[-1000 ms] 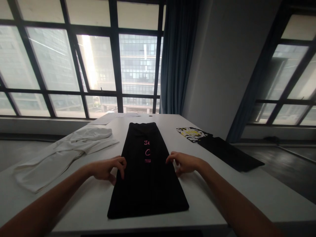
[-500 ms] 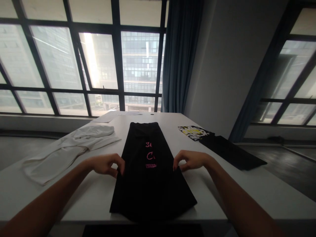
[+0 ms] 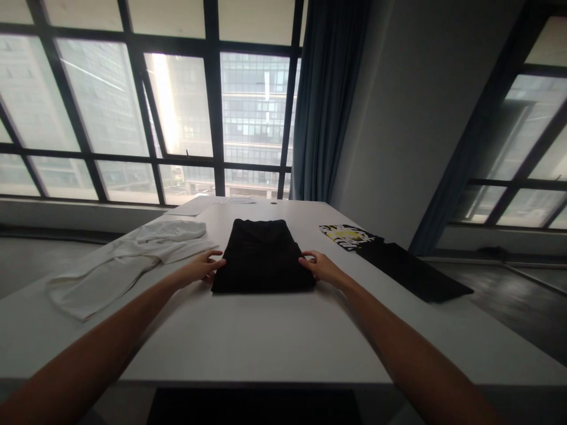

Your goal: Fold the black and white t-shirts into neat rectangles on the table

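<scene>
A black garment point(image 3: 264, 260) lies folded in the middle of the white table point(image 3: 266, 342), its near edge a straight fold and no pink print showing. At its left edge is my left hand point(image 3: 201, 267), fingers apart, the thumb touching the cloth. My right hand point(image 3: 321, 267) rests at the right edge in the same way, thumb on the cloth and fingers spread beside it. The undersides of both hands are partly hidden.
To the left lies a crumpled white garment point(image 3: 128, 260). On the right are a black, white and yellow patterned cloth point(image 3: 348, 236) and a black cloth point(image 3: 411, 271). Paper sheets point(image 3: 190, 206) lie at the table's far left, near the windows.
The near part of the black garment has been folded away from me, covering the pink print. Both hands moved forward and opened from their pinch on its sides.
</scene>
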### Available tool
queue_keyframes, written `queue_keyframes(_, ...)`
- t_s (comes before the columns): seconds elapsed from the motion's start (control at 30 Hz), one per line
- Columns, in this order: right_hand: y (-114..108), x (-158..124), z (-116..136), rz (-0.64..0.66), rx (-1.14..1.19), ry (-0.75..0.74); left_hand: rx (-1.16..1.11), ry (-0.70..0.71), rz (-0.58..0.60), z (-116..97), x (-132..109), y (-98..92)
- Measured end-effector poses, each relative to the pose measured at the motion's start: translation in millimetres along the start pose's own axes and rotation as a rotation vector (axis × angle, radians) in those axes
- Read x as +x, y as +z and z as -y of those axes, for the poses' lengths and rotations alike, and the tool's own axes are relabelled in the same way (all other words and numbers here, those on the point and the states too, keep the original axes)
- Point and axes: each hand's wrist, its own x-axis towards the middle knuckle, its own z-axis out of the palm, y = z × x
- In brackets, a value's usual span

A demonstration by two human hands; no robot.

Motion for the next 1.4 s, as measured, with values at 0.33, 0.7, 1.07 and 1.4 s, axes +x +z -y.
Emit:
queue_keyframes(0.33, -0.1, -5.5, 1.5, -0.044, -0.642, -0.155, 0.614, 0.168, -0.008, -1.4, -7.1, 4.7)
queue_keyframes(0.7, 33.1, -9.8, -3.7, 0.258, -0.809, -0.253, 0.866, 0.388, 0.153, 12.7, -0.1, 38.1)
queue_keyframes(1.07, -12.2, 13.2, -30.0, 0.102, -0.596, -0.437, 0.626, 0.552, 0.187, 32.0, 15.1, -28.0)
queue_keyframes(1.4, -7.9, 24.6, -24.3, -0.03, -0.745, -0.51, 0.677, 0.612, 0.032, 13.2, 17.2, -3.2)
